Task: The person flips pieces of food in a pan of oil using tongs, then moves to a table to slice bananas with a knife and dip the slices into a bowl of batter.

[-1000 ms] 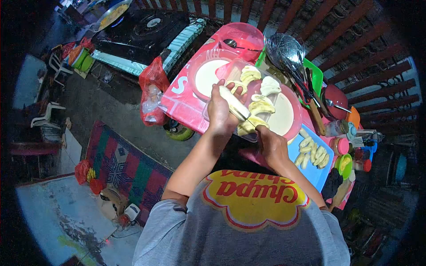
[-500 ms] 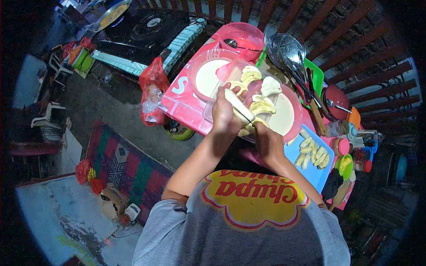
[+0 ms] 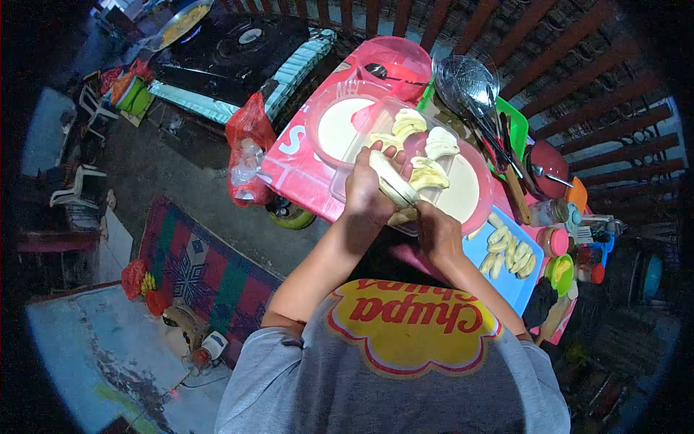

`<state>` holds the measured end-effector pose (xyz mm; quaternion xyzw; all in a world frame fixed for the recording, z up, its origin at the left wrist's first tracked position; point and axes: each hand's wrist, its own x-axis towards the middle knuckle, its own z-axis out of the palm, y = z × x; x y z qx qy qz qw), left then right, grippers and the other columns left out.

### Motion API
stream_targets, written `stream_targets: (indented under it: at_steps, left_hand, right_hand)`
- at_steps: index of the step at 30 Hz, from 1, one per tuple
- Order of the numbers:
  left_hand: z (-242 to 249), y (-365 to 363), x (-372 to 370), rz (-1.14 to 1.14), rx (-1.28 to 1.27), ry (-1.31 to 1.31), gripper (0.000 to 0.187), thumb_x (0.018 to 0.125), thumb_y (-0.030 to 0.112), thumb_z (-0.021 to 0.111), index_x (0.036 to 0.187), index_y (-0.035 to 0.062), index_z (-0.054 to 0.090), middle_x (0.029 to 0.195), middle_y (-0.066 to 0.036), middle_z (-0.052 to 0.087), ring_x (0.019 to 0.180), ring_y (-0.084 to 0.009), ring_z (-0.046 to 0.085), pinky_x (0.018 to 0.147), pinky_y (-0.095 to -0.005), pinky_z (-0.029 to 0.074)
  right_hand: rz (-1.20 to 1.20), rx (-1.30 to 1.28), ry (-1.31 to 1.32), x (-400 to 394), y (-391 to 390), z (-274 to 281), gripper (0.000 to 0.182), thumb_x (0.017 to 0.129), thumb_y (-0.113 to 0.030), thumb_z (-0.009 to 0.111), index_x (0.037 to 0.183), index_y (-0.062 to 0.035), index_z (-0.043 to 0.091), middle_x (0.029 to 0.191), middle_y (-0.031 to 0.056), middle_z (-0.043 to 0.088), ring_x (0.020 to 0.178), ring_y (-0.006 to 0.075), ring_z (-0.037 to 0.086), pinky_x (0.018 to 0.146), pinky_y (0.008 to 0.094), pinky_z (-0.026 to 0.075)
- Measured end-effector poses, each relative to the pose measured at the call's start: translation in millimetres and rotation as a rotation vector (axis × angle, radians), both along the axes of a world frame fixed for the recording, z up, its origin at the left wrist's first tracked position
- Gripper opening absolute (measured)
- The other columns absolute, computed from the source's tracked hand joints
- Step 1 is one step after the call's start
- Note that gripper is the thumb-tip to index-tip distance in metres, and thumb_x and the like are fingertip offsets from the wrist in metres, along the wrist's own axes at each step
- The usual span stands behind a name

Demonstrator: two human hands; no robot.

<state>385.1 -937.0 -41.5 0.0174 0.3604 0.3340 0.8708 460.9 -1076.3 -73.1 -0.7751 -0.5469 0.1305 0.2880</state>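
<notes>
A peeled banana lies in my left hand, whose fingers curl round it. My right hand is closed at the banana's near end; a thin dark edge shows there, too small to identify. Beneath both hands is a clear plastic container with several sliced, fanned bananas in it. It rests over two pink basins of pale batter, one at the left and one at the right. Several peeled bananas lie on a blue tray beside my right forearm.
A black stove and a pan are at the upper left. A red bag hangs at the table. Strainers, a green tray and jars stand at the right.
My left fingers have opened slightly and shifted around the banana. The dark edge between my hands shows less than before. My right hand has barely moved.
</notes>
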Motion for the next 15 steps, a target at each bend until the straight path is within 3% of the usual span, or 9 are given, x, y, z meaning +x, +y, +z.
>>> stream_targets:
  at_steps: [3,5,9,11,15]
  left_hand:
    - [-6.8,-0.6,4.9,0.006,-0.002,-0.036,0.030,0.097,0.030,0.033,0.115,0.0084,0.044,0.098,-0.008,0.054,0.090,-0.0201,0.056,0.087,-0.0399,0.047]
    - [-6.9,-0.4,6.2,0.013,0.002,-0.043,0.030,0.097,0.029,0.033,0.115,0.0071,0.043,0.099,-0.009,0.053,0.092,-0.0222,0.056,0.089,-0.0420,0.047]
    - [-6.3,-0.9,9.3,-0.014,0.043,-0.008,0.033,0.097,0.028,0.032,0.120,0.0050,0.040,0.105,-0.015,0.052,0.102,-0.0273,0.053,0.093,-0.0431,0.044]
    - [-9.6,-1.4,11.7,-0.022,0.055,0.011,0.035,0.097,0.028,0.031,0.122,0.0049,0.039,0.108,-0.016,0.052,0.104,-0.0280,0.052,0.094,-0.0422,0.043]
    - [-3.5,-5.1,12.5,-0.031,0.054,0.035,0.040,0.097,0.030,0.029,0.128,0.0053,0.035,0.117,-0.018,0.050,0.105,-0.0283,0.051,0.093,-0.0396,0.043]
  right_hand:
    - [0.023,0.077,0.053,1.7,7.4,-0.3,0.019,0.074,-0.007,0.061,0.093,-0.0071,0.057,0.079,0.0160,0.062,0.075,0.0344,0.061,0.064,0.0413,0.048]
    - [-0.013,-0.090,-0.070,0.7,14.8,4.2,0.016,0.075,-0.008,0.059,0.091,-0.0063,0.060,0.078,0.0158,0.062,0.074,0.0337,0.062,0.063,0.0402,0.049]
    - [-0.016,-0.113,-0.092,3.6,18.0,2.3,0.017,0.077,-0.007,0.057,0.093,-0.0064,0.062,0.080,0.0157,0.063,0.075,0.0332,0.062,0.064,0.0395,0.049]
    - [-0.019,0.013,-0.004,5.9,17.0,-5.5,0.020,0.076,-0.010,0.061,0.095,-0.0060,0.062,0.080,0.0151,0.063,0.075,0.0327,0.063,0.065,0.0392,0.049]
    - [-0.030,0.004,0.067,5.4,20.6,0.0,0.028,0.073,-0.011,0.067,0.100,-0.0062,0.062,0.080,0.0147,0.065,0.075,0.0310,0.064,0.065,0.0376,0.050]
